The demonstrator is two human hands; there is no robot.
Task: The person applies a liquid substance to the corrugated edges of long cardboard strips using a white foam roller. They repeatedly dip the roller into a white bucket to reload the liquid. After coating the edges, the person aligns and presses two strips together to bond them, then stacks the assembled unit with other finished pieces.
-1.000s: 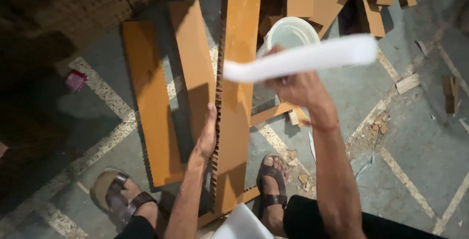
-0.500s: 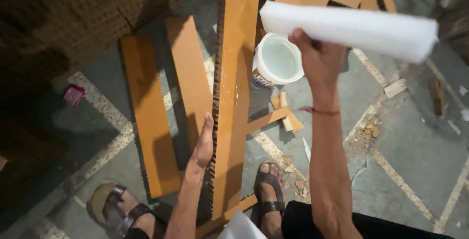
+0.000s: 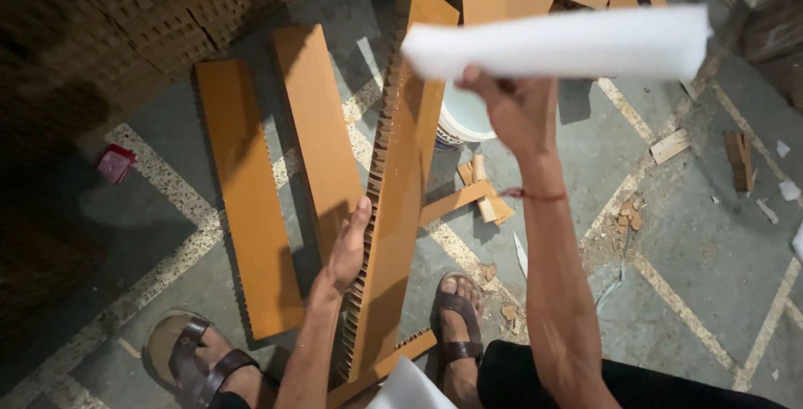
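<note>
Now | left hand (image 3: 345,250) fingers steadying upright board (image 3: 393,191) | right hand (image 3: 514,108) gripping white sheet (image 3: 560,41), hiding bucket (image 3: 462,116)

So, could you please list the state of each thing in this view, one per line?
left hand: steadying the honeycomb board on its edge
right hand: raised, gripping the white foam sheet
honeycomb board: tilted on its long edge, cells showing
white foam sheet: curled, held in the air
two orange boards: lying flat on the floor
white bucket: upright, partly hidden
</note>
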